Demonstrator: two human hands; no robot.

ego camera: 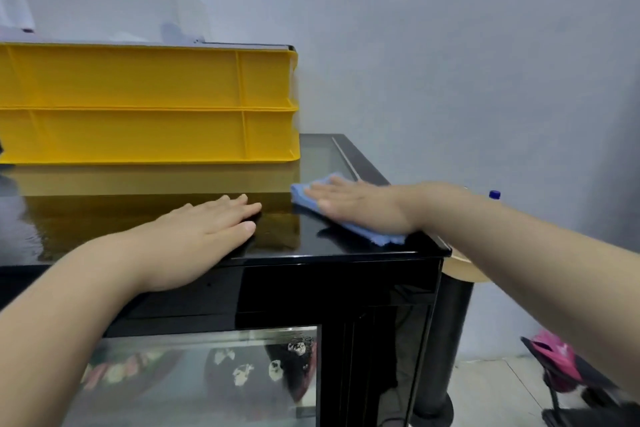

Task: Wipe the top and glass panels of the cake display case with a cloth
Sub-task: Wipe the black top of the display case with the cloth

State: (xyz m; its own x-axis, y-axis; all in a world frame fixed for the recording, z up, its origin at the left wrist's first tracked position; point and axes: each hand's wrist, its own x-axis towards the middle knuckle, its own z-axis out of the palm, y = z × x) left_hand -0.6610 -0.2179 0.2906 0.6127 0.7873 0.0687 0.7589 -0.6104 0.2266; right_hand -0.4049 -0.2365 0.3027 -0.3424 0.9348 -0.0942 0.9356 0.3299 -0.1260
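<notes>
The right hand (353, 204) lies flat on the blue cloth (375, 236), fingers straight and together, pressing it down rather than clutching it. The cloth sits folded on the glossy black top of the display case (284, 232), near its right front corner, with its edges showing past the fingertips and under the wrist. The left hand (211, 225) rests palm down on the same top, just beside the cloth but apart from it, fingers relaxed and holding nothing; it looks like a brace.

The cloth is soft and light, and on a surface this slick it will slide easily and may bunch or slip out from under the palm, so I judge a broad flat press over its middle to be the right hold. The top is hard and smooth, partly glass toward the back (a paler pane shows there), so firm, even pressure suits it better than a hard lean.

Two stacked yellow crates (149, 104) cover the rear left of the top, which leaves only the front strip and right end reachable. Below, the front glass panel (194, 378) shows what seem to be decorated cakes (249, 371), though reflections blur them. That panel is not yet being wiped
</notes>
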